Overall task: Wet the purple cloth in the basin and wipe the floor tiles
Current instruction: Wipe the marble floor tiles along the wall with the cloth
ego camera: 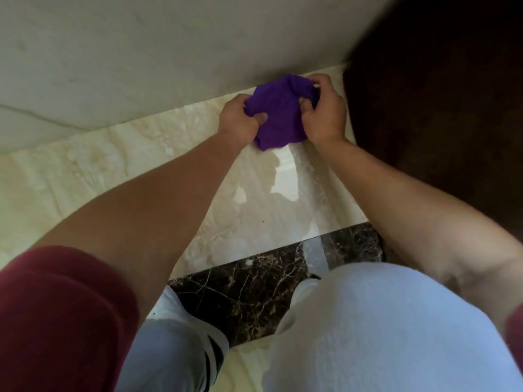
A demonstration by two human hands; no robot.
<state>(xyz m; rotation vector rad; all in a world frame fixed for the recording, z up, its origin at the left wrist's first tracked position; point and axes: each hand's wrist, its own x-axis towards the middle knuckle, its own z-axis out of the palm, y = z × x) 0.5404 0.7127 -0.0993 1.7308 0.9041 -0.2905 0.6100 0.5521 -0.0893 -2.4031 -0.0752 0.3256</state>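
The purple cloth (278,114) is bunched between both hands, just above the cream floor tiles (141,165) near the foot of the wall. My left hand (239,120) grips its left side with fingers curled in. My right hand (325,113) clutches its right side and top edge. The cloth's lower corner hangs close to the tile; I cannot tell if it touches. A shiny patch on the tile (271,182) lies just below the cloth. No basin is in view.
A pale wall (141,52) runs across the top. A dark brown wooden surface (438,94) stands at the right. A dark marble tile strip (254,292) crosses between my knees, which are in light trousers (368,321). My sleeves are maroon.
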